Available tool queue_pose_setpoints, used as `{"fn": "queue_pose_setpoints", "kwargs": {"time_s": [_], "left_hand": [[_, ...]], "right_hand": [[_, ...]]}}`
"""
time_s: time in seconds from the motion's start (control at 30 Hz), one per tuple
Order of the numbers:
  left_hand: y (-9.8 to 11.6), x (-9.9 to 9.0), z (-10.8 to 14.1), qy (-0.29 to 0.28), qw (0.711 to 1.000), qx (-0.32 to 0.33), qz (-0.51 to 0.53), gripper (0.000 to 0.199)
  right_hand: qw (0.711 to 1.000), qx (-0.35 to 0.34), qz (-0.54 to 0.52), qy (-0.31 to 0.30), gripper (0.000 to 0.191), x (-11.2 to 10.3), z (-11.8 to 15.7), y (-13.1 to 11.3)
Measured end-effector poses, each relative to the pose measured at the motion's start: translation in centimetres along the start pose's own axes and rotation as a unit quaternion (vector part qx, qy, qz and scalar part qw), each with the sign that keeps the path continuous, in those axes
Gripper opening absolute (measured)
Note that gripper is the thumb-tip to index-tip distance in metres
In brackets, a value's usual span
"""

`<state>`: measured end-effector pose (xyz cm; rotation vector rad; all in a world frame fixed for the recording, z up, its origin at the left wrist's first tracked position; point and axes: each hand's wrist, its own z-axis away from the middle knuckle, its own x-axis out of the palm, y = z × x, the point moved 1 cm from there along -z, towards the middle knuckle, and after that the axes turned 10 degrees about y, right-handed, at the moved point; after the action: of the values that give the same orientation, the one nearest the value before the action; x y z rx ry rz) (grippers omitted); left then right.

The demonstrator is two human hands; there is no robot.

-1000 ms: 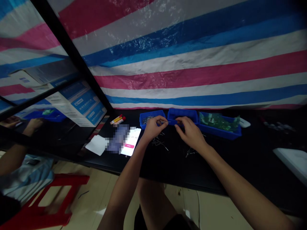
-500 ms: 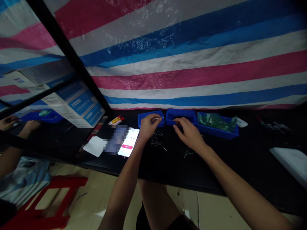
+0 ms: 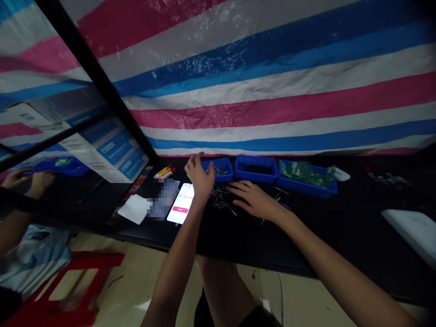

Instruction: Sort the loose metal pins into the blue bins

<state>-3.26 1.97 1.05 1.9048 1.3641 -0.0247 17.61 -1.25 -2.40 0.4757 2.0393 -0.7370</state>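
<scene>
My left hand (image 3: 200, 178) is at the left edge of a small blue bin (image 3: 230, 173), its fingers spread and nothing visible in them. Small metal pieces (image 3: 218, 170) lie inside that bin. Just in front of it, a loose heap of thin metal pins (image 3: 223, 204) rests on the black table. My right hand (image 3: 255, 200) reaches over the table beside this heap with fingers stretched out; whether its fingertips touch a pin I cannot tell. More thin pins (image 3: 282, 203) lie to the right of it, partly hidden under the hand and wrist.
A middle blue bin (image 3: 256, 176) and a right blue bin (image 3: 306, 188) holding green plastic bags (image 3: 308, 174) stand in the row. A lit phone (image 3: 180, 210), white paper (image 3: 134, 209) and markers (image 3: 165, 172) lie left. At far left, another person's hands (image 3: 41, 180) show beyond the black frame.
My left hand has let go of a thin metal pin and moved left with fingers spread. My right hand has moved from the middle bin down and left toward the pin heap, its fingers straightening.
</scene>
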Motion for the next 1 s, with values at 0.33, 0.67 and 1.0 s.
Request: {"fn": "queue_pose_setpoints", "kwargs": {"time_s": [0.33,0.67,1.0], "left_hand": [[-0.1,0.3,0.1,-0.008,0.998,0.032,0.053,0.03],[0.8,0.0,0.4,-0.034,0.996,0.042,0.072,0.024],[1.8,-0.4,0.8,-0.07,0.991,0.057,0.103,0.019]], "right_hand": [[1.0,-0.005,-0.007,-0.001,0.028,0.9,-0.2,1.2],[0.998,0.034,0.024,0.044,0.032,0.4,-0.1,1.3],[0.997,0.024,0.041,0.059,0.025,-0.4,-0.2,1.5]]}}
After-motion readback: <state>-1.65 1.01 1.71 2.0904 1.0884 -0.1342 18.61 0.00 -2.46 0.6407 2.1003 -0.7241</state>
